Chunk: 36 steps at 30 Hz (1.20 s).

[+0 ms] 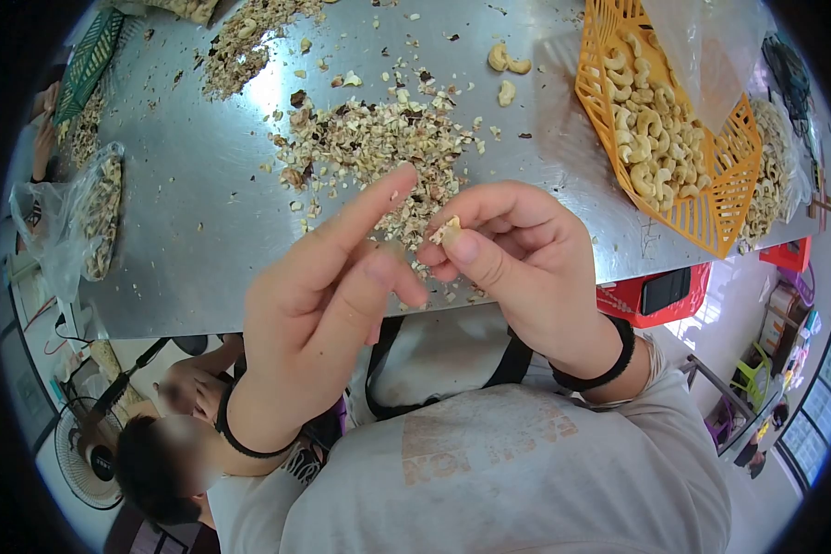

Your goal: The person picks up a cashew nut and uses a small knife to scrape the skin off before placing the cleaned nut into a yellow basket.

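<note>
- Right hand [549,272] up close, and its fingers [517,197] are pinching a nut piece [447,231] right at the tips, against the thumb!
- Left hand [309,286] just beside it, fingers spread, index stretched forward.
- Scraps [369,138] lie heaped on the surface [194,231], just beyond the fingers.
- Out right of the fingers, a basket [729,198] holds cashews [651,148].
- Well left of them, a filled bag [102,217].

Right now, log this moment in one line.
right hand: pinching small nut piece | left hand: alongside, nothing visible held | metal table: pile of fragments | orange basket: cashews inside
</note>
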{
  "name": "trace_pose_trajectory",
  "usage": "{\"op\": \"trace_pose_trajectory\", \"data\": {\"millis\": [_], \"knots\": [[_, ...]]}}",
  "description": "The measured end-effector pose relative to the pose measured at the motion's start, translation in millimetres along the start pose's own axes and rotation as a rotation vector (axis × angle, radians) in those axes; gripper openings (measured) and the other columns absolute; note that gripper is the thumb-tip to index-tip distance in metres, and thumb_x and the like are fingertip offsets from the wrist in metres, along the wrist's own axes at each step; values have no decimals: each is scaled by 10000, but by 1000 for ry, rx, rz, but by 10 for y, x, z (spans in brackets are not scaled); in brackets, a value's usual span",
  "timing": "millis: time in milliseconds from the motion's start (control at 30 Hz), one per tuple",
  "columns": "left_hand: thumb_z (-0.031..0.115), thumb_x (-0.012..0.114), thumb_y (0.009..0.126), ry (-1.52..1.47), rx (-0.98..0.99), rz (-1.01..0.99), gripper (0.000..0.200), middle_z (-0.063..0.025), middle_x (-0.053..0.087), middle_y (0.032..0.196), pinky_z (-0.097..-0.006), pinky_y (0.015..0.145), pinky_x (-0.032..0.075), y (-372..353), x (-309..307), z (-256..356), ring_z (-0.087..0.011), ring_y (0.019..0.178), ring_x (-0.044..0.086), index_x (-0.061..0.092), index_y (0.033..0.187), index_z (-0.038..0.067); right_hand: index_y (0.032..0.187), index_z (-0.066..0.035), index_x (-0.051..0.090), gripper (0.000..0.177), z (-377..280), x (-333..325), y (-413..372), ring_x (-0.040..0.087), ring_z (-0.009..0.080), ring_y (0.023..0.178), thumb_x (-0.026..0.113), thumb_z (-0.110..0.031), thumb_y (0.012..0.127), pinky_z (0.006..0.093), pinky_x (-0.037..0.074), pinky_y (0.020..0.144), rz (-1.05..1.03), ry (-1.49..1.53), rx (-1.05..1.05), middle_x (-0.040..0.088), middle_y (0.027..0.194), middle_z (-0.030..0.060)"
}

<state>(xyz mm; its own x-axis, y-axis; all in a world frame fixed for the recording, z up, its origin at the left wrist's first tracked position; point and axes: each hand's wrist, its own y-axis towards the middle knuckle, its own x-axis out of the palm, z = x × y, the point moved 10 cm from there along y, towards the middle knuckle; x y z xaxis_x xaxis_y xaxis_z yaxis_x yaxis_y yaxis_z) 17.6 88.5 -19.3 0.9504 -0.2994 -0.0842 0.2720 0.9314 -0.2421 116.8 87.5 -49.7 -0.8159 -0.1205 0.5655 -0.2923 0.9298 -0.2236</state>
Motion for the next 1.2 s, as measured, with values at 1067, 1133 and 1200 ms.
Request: {"op": "trace_pose_trajectory", "data": {"millis": [1067, 1133, 1200], "knots": [[9, 497, 735, 298, 249, -134, 399, -123, 557, 940, -220, 597, 429, -18, 147, 144, -183, 676, 565, 434, 1128, 39, 868, 20, 515, 153, 44, -24, -1, 520, 95, 637, 495, -117, 802, 199, 419, 586, -1, 87, 70, 557, 707, 60], [1, 455, 763, 334, 316, -136, 376, -62, 555, 749, -182, 587, 388, -25, 166, 174, -80, 651, 507, 410, 1136, -8, 860, 16, 518, 155, 58, -25, -3, 517, 88, 630, 503, -126, 798, 194, 415, 578, -4, 104, 94, 558, 697, 57], [5, 482, 743, 343, 297, -132, 393, -96, 558, 835, -205, 584, 409, -24, 165, 193, -144, 651, 537, 420, 1131, 8, 843, 11, 524, 156, 83, -35, -8, 513, 79, 619, 510, -137, 794, 187, 411, 569, 11, 102, 143, 558, 683, 52]]}}
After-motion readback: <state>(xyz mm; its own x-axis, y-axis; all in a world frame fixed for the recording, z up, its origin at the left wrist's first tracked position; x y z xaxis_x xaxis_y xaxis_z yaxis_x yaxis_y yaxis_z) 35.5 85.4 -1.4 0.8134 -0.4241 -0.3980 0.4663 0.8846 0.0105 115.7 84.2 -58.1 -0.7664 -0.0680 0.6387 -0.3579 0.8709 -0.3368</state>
